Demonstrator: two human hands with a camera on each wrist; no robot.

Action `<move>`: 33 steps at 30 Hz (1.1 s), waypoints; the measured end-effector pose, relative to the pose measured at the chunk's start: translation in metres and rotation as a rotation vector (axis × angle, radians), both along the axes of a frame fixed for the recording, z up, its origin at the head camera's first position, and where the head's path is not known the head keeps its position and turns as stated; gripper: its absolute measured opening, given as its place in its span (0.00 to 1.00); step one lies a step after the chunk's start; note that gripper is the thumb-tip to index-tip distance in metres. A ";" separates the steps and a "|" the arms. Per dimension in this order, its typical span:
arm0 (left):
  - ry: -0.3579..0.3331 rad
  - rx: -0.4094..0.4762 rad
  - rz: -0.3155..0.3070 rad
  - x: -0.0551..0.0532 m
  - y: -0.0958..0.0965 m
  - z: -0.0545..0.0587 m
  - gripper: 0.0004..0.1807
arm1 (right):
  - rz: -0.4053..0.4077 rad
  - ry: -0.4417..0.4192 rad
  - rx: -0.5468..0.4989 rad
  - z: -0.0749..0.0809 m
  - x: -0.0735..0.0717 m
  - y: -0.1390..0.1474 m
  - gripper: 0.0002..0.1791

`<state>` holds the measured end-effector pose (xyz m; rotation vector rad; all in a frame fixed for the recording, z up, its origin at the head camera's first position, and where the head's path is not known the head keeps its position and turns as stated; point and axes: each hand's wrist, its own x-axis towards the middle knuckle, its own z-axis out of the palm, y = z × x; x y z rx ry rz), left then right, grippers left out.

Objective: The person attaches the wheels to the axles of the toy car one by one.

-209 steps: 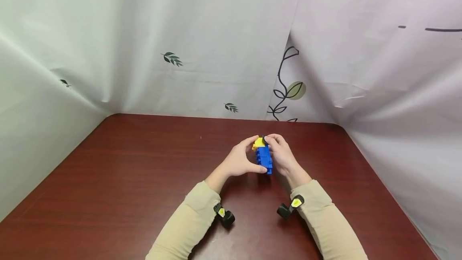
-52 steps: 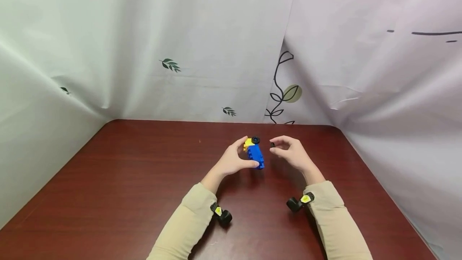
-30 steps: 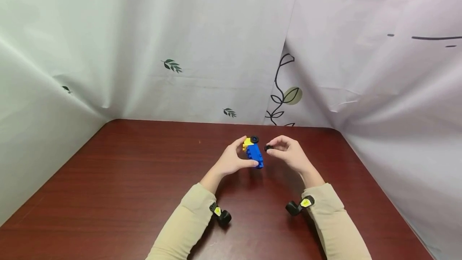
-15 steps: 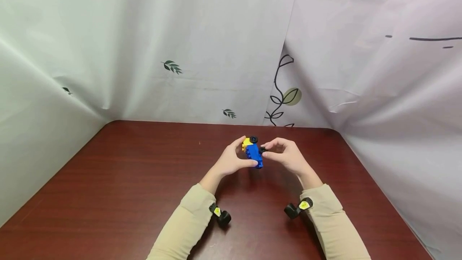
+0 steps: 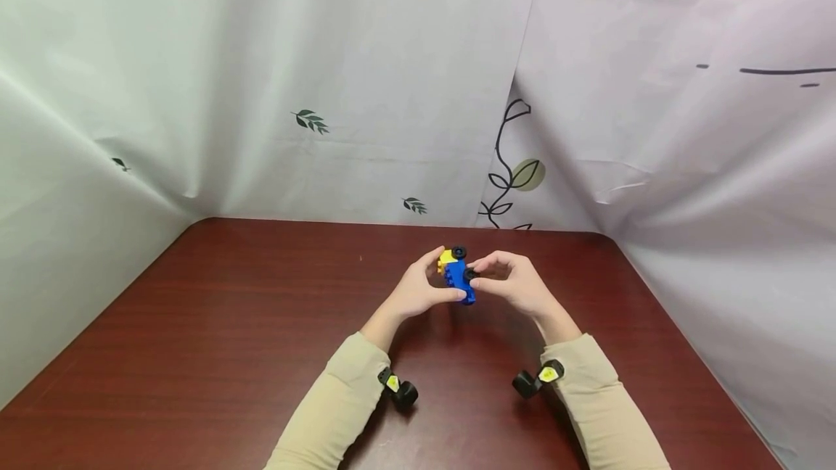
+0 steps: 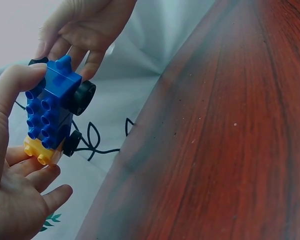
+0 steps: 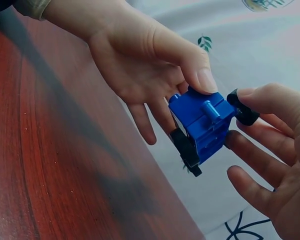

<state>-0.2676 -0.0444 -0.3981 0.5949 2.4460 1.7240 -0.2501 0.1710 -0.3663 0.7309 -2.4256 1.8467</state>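
Note:
My left hand holds a toy car of blue and yellow studded building blocks above the table, thumb at the near blue end and fingers at the yellow block. One black wheel sits at the car's far end, by the yellow. My right hand pinches another black wheel between thumb and fingers, right at the car's blue side. On the opposite side, more black wheels show in the left wrist view.
The dark red wooden table spreads beneath both hands. A white curtain with printed leaves hangs behind it and along both sides. Each sleeved wrist carries a small black camera.
Seven seconds ago, my right hand was at the car's far end, where a wheel now shows. It then stood apart with another wheel and has moved left to the car's side. The left hand keeps its grip.

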 end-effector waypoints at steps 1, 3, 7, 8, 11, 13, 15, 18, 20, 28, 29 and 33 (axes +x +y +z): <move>-0.004 0.002 0.000 0.000 0.000 -0.001 0.52 | 0.003 -0.004 0.001 -0.001 0.000 0.000 0.13; -0.016 0.009 -0.004 0.001 0.000 -0.002 0.52 | 0.006 -0.007 0.007 -0.002 0.001 -0.001 0.14; -0.037 0.018 -0.015 0.002 -0.001 -0.006 0.52 | 0.012 0.000 0.017 -0.003 0.004 -0.002 0.15; -0.043 0.022 -0.023 0.004 -0.001 -0.002 0.51 | 0.010 0.005 0.020 -0.003 0.004 -0.002 0.15; -0.035 0.033 -0.033 0.004 0.000 0.000 0.52 | 0.013 0.023 0.030 -0.002 0.004 -0.002 0.15; -0.024 0.033 -0.032 0.002 0.001 0.002 0.52 | 0.008 0.038 0.027 0.000 0.003 -0.002 0.14; -0.006 0.030 -0.016 0.000 0.001 0.001 0.52 | -0.001 0.052 0.018 0.001 0.002 -0.003 0.13; 0.015 0.010 0.000 0.001 0.001 0.003 0.52 | -0.052 0.038 0.005 0.001 0.001 -0.007 0.11; 0.030 0.001 0.001 0.003 0.002 0.004 0.52 | -0.086 -0.002 -0.003 0.000 0.001 -0.009 0.12; 0.055 0.025 0.007 0.008 0.004 0.006 0.52 | -0.085 -0.228 0.011 -0.003 0.003 -0.013 0.29; 0.053 0.026 0.007 0.008 0.004 0.006 0.52 | -0.069 -0.256 0.016 -0.003 0.003 -0.013 0.32; 0.051 0.024 0.003 0.009 0.005 0.008 0.53 | -0.027 -0.369 0.003 0.000 0.004 -0.013 0.37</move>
